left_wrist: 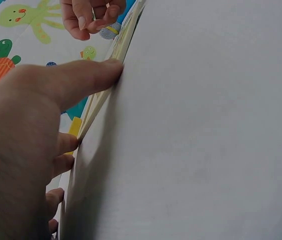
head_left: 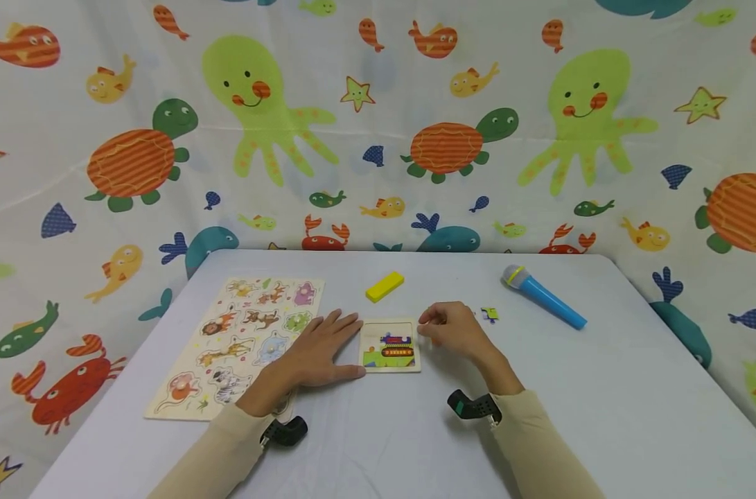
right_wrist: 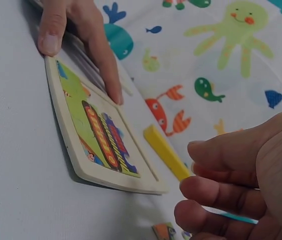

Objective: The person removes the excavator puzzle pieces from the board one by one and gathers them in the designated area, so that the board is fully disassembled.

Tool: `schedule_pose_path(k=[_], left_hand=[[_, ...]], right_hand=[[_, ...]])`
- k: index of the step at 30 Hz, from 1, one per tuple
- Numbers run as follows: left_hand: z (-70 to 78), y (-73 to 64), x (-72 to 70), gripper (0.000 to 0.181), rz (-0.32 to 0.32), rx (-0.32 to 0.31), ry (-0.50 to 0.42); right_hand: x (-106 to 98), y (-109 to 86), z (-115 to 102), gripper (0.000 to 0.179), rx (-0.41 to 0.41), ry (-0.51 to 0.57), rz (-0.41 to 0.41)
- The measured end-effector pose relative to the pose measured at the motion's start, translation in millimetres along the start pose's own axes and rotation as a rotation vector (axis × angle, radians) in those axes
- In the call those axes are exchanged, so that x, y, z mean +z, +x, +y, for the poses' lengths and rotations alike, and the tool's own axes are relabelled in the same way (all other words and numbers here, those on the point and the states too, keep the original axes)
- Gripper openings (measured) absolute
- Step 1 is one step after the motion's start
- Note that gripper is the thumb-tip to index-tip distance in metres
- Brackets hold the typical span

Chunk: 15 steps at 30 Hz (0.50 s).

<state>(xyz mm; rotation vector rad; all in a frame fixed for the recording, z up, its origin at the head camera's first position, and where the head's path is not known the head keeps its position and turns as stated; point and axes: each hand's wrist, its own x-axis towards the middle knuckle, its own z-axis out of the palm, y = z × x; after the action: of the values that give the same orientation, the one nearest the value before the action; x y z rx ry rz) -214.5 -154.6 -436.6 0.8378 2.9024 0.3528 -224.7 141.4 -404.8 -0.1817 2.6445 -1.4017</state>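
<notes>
White cloth backdrop (head_left: 378, 190), printed with octopuses, turtles, crabs and fish: is hanging behind the surface.

White-covered surface (head_left: 633, 388): is carrying all the articles below.

Pale wooden animal puzzle board (head_left: 206, 395), with coloured animal shapes: is lying at the left.

Beige sleeves (head_left: 218, 450), two: are covering the person's forearms.

Left hand (head_left: 318, 352): is reaching across the board's right edge; its grip is spreading wide, thumb and forefinger touching the puzzle tray's left side.

Right hand (head_left: 457, 331): is hovering just beside the tray's upper right corner; its grip is curling loosely, fingertips bare.

Blue toy microphone (head_left: 542, 295), with grey head and yellow ring: is lying at the far right.

Small square pale wooden puzzle tray (right_wrist: 101, 173): is lying between the hands, showing a purple-and-orange tracked vehicle (head_left: 398, 350) on green ground and bare wood at upper left.

Yellow rectangular block (head_left: 385, 286): is lying beyond the tray.

Small green-and-purple puzzle piece (head_left: 490, 314): is lying between right hand and microphone.
</notes>
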Motion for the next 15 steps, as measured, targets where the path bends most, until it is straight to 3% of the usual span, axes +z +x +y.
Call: schedule_pose_path(k=[15], left_hand=[[-1.4,1.1,3.4,0.094,0.005,-0.004,0.011]], right_hand=[[22,1.4,-6,0.02,-0.058,0.015,-0.01]])
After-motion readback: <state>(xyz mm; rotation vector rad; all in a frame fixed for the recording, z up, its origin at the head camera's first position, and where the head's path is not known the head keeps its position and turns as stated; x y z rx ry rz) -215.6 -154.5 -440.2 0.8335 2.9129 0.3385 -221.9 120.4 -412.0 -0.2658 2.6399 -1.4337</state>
